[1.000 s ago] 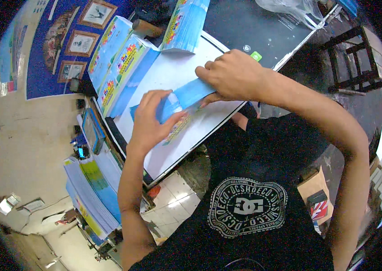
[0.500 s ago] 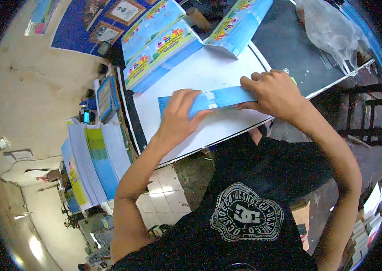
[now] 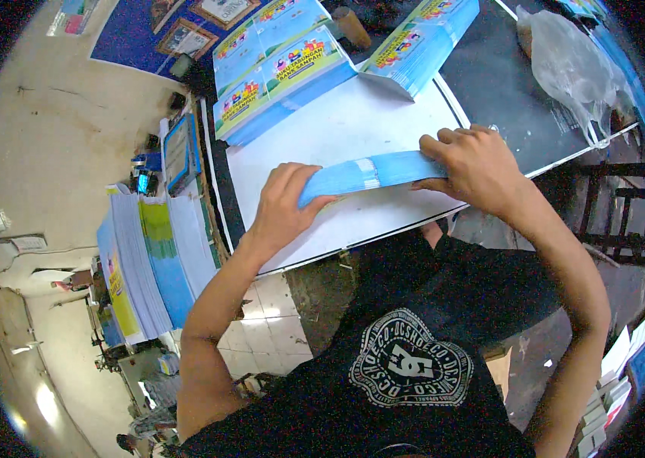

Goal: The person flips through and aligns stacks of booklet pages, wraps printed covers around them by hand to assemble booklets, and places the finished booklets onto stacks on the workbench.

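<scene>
1. Both hands clamp a blue sheaf (image 3: pixel 372 173) of thin printed sheets, the left hand (image 3: pixel 286 206) at its left end, the right hand (image 3: pixel 477 164) at its right.
2. The sheaf's long axis runs left to right between the hands, on edge on a white board (image 3: pixel 337 130) on the worktop (image 3: pixel 505 72).
3. It bows slightly and looks smooth and glossy.
4. Stacks of colourful covers (image 3: pixel 280 65) lie beyond; a clear plastic bag (image 3: pixel 570 65) sits further right.
</scene>
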Available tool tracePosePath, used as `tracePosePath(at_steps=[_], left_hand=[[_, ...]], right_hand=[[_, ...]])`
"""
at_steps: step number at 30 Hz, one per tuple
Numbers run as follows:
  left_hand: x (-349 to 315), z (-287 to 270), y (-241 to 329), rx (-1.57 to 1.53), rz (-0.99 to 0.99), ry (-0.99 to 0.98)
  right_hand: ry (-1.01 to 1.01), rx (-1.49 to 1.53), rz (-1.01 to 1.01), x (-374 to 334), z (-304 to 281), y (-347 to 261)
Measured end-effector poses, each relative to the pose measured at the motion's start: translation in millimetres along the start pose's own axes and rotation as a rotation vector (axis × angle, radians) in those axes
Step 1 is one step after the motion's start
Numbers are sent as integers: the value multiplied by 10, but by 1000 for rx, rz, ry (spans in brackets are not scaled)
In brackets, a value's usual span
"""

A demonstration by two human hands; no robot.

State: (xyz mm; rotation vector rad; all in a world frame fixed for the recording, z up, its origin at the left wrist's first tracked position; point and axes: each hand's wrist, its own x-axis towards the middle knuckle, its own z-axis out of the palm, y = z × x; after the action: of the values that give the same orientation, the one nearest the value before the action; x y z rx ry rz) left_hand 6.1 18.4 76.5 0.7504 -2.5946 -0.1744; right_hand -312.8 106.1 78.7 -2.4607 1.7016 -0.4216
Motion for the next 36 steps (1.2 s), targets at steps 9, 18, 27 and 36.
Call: tracePosePath(at_steps=[9, 18, 27, 36], left_hand=[[-73, -113, -115, -78, -98, -23], [-386, -240, -285, -241, -297, -18], [-412, -409, -365, -347, -428, -93], [-479, -357, -389, -370, -363, -26]], right_hand=[[-33, -9, 37, -5, -25, 10], [-13, -14, 51, 18, -62, -124], [-13, -21, 56, 1, -29, -134], [-14, 12, 45, -38, -123, -68]])
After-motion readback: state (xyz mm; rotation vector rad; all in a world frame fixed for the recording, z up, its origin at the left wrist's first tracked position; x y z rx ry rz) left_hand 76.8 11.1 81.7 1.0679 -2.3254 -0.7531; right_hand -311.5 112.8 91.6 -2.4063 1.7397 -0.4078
